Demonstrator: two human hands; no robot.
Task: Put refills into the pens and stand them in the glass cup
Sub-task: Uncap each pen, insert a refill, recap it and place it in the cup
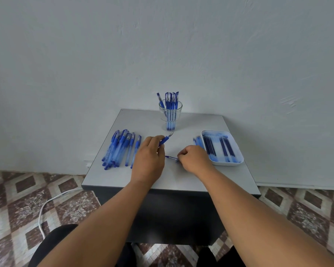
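Your small grey table (181, 180) stands against a pale wall (162, 45) on patterned floor tiles (17, 199), with a white cable (46, 205) trailing across the floor at left. On the table's right side sits a white tray (237, 151) holding several dark blue refills (225, 149) laid lengthwise; a few more blue pieces lie just beside its left wall, too blurred to identify. On the left side lies a heap of blue pens (120, 149), roughly parallel. At the far edge, centre, the glass cup (170, 116) stands upright with several capped pens (171, 99) upright in it. Your left hand (148, 158) grips a pen section (165, 140), fingers curled round it, its tip angled up toward the cup. Your right hand (195, 158) is curled, pinching a thin blue piece (172, 157) that points toward your left hand; refill or barrel, cannot tell.
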